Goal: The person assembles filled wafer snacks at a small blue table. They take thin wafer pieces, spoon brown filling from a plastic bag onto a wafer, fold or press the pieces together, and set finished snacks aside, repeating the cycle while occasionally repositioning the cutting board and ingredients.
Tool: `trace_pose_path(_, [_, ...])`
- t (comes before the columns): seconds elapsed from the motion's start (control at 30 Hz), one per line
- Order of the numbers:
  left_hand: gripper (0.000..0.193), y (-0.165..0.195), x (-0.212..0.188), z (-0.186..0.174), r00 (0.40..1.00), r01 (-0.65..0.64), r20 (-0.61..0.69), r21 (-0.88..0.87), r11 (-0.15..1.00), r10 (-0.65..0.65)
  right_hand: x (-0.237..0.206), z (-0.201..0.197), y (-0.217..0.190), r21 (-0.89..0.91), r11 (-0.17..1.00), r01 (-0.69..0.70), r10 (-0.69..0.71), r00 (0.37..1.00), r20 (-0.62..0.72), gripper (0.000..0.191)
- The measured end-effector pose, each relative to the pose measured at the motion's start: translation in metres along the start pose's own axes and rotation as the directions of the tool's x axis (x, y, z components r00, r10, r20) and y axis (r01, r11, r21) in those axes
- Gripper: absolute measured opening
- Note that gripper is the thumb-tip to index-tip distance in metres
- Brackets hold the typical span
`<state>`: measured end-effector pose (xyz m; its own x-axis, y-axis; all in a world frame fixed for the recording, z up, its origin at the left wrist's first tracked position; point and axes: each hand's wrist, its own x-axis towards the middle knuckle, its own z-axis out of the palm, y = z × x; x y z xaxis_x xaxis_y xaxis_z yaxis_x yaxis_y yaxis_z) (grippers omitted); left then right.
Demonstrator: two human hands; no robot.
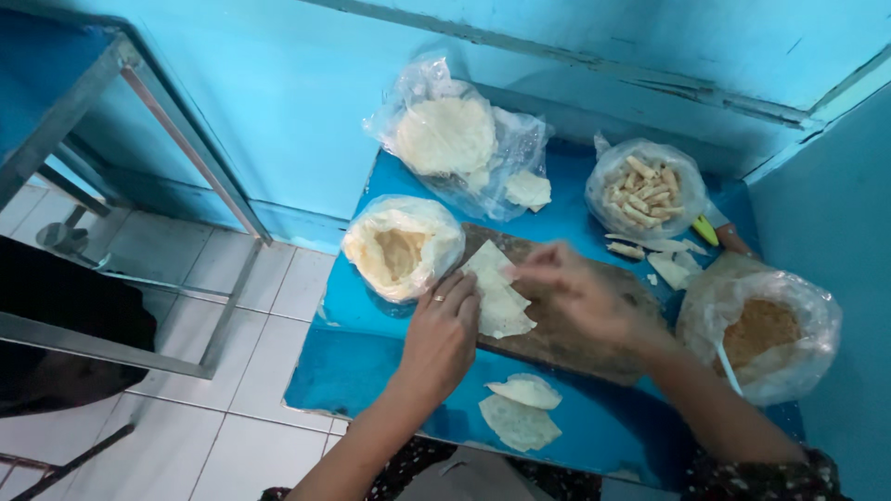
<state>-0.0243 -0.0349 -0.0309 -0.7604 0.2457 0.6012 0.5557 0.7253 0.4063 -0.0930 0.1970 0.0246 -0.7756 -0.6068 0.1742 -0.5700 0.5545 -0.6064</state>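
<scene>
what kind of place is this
Probably a small home kitchen or food-prep corner. Both hands, left and right, work a thin dough sheet on a wooden board on a blue table, with bags of wrappers and rolled pieces around; tiled floor.
</scene>
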Motion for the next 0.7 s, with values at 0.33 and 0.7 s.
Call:
trace_pose_path(0.33, [0.028, 0.000, -0.001, -0.006, 1.000, 0.003, -0.014, 0.014, 1.000, -0.003, -0.046, 0.045, -0.041, -0.554, 0.832, 0.015, -0.018, 1.000, -0.001, 0.053])
trace_pose_path(0.7, [0.027, 0.005, -0.008, -0.012, 0.999, -0.024, -0.038, 0.029, 0.999, 0.025, -0.048, -0.002, -0.049, -0.730, 0.287, 0.620, -0.310, 0.781, 0.542, 0.034])
